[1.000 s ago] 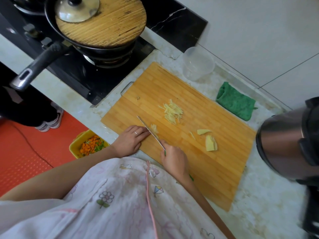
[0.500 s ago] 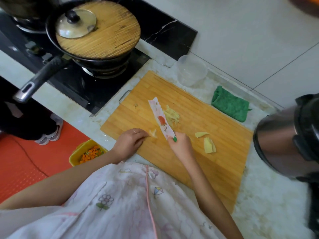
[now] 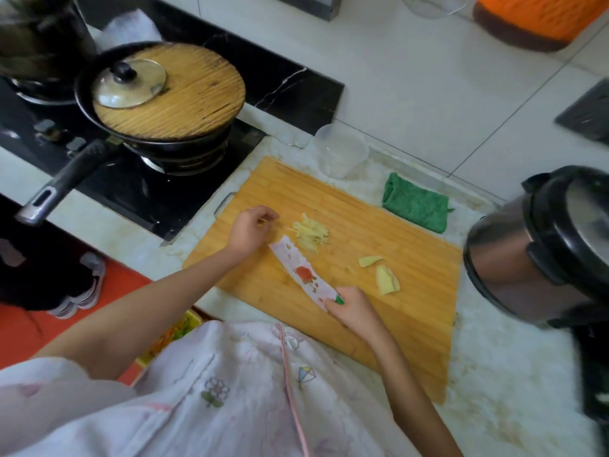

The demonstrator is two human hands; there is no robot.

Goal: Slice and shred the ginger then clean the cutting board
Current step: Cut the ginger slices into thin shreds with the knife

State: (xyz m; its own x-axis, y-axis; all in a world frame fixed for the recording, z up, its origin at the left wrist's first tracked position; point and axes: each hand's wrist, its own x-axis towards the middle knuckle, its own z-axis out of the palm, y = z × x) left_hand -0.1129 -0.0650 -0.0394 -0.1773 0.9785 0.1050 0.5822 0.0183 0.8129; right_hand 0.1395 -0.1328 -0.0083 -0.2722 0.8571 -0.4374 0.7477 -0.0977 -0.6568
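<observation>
The bamboo cutting board point(image 3: 412, 324) lies on the marble counter. A pile of shredded ginger point(image 3: 311, 232) sits near its middle. Two pale ginger slices point(image 3: 385, 278) lie to the right of the pile. My right hand point(image 3: 352, 310) grips the green handle of a knife point(image 3: 303, 275). Its white blade with a red print lies flat, tip next to the shreds. My left hand point(image 3: 252, 229) hovers over the board just left of the pile, fingertips pinched together on what looks like a small bit of ginger.
A black pan with a bamboo lid point(image 3: 171, 100) stands on the stove at the left, its handle point(image 3: 62, 183) pointing toward me. Behind the board are a clear cup point(image 3: 341, 150) and a green cloth point(image 3: 417, 202). A steel cooker point(image 3: 543, 245) crowds the right edge.
The knife went from cutting edge-down to lying flat, then swept toward the shred pile. My left hand rose from the near edge and moved up beside the pile.
</observation>
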